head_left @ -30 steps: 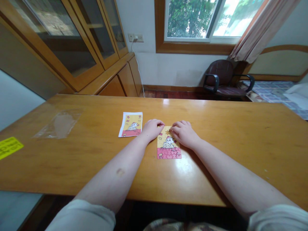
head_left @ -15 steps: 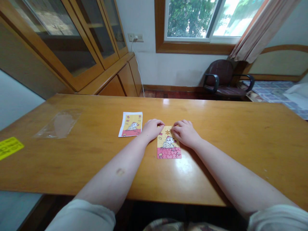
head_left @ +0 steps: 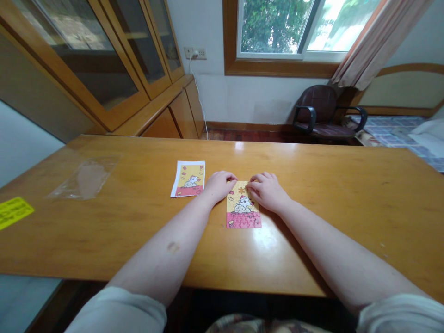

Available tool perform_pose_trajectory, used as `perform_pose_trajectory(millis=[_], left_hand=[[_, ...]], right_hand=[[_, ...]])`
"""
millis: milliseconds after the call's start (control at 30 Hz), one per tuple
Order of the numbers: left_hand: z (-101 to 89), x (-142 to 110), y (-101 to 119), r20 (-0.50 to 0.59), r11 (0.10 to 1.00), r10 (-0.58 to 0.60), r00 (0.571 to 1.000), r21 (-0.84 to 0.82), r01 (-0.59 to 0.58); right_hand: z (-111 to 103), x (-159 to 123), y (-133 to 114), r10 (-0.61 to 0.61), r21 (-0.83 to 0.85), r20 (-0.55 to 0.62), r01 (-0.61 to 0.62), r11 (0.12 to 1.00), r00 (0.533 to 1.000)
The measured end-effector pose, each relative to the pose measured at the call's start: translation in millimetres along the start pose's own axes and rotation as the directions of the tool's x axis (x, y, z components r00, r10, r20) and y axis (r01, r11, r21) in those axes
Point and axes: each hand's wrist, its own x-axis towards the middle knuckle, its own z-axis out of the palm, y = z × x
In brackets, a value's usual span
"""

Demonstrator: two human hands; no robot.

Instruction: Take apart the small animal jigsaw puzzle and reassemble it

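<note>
A small jigsaw puzzle [head_left: 243,210] with a cartoon figure on yellow and pink lies flat on the wooden table [head_left: 138,222]. One gap shows near its top edge. My left hand [head_left: 219,186] rests curled at the puzzle's top left corner, fingers bent down onto it. At the top right corner my right hand [head_left: 266,190] lies with fingers curled and tips pressing on the puzzle; whether a piece sits under them I cannot make out. A printed picture card [head_left: 189,179] of the same image lies just left of my left hand.
A clear plastic bag [head_left: 86,178] lies at the table's left, a yellow label [head_left: 14,212] at the far left edge. Wooden glass-door cabinets [head_left: 114,60] line the left wall. Beyond the table stands a dark armchair [head_left: 324,115] below a window.
</note>
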Motion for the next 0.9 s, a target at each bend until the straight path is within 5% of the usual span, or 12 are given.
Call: perform_pose_trajectory(millis=[500,900], left_hand=[[-1.4,-0.5,0.9,-0.002,1.0,0.006,1.0,0.009,-0.006],[2.1,-3.3,3.9,-0.038,0.999,-0.028,0.999,0.035,0.029]], right_hand=[[3.7,0.2,3.9,-0.036,0.093,-0.007,0.037,0.995,0.999],[-0.1,0.3,3.5,0.071,0.074,-0.022,-0.069,0.995,0.997]])
